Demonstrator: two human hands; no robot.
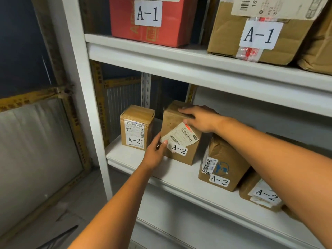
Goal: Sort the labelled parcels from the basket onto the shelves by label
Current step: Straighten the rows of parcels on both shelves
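Observation:
A brown cardboard parcel labelled A-2 stands slightly tilted on the middle white shelf. My right hand grips its top right corner, fingers over the top and thumb on the front. My left hand holds its lower left edge, thumb on the front by the label. Other A-2 parcels stand on the same shelf: a small one to the left, one to the right and another further right. The basket is out of view.
The upper shelf carries a red A-1 box and a brown A-1 box. A white upright post frames the left side. Grey floor lies below left.

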